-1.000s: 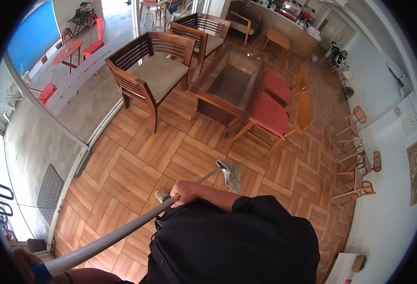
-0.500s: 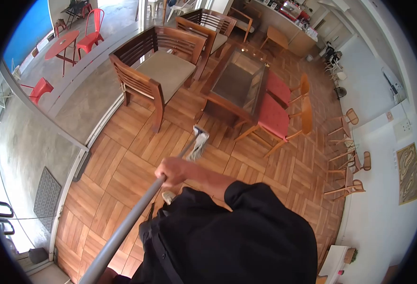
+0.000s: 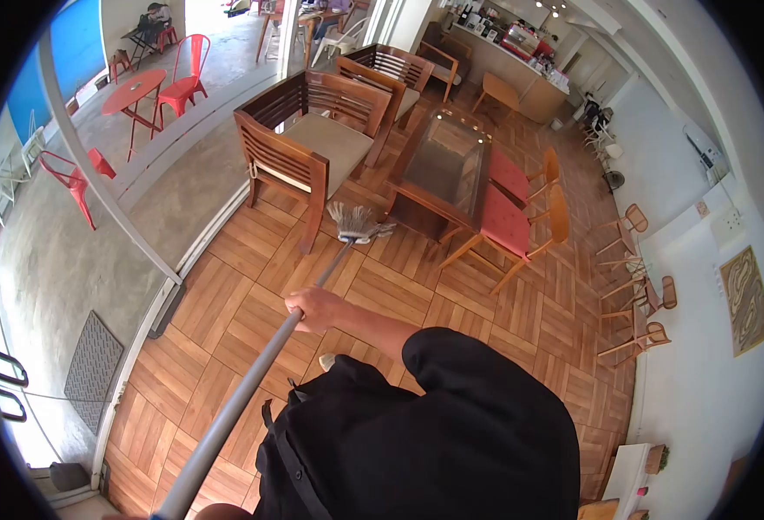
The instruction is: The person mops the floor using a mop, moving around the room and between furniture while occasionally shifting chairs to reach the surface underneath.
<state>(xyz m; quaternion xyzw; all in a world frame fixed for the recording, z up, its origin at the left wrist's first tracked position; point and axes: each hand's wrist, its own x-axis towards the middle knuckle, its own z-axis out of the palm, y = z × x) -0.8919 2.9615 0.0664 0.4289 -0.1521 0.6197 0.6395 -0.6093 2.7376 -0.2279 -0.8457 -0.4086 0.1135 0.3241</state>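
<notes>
My right hand [image 3: 314,309] is closed around the grey pole of a mop [image 3: 243,390], partway along it. The mop's pale string head [image 3: 358,223] lies spread on the wooden floor, between a slatted wooden armchair and a glass-topped table. At the bottom edge, a sliver of my left hand [image 3: 222,512] shows beside the pole's near end; most of it is cut off by the frame, and it appears to grip the pole there.
The wooden armchair [image 3: 313,130] and the glass-topped table [image 3: 443,165] flank the mop head. Red-cushioned chairs [image 3: 505,224] stand right of the table. Rattan chairs [image 3: 638,338] line the right wall. Along the left runs a door track [image 3: 208,234]; a counter [image 3: 508,74] stands at the back.
The mop head has moved forward and left, from bunched strands to a fanned-out spread near the armchair leg. My right hand still holds the pole. The view has shifted slightly.
</notes>
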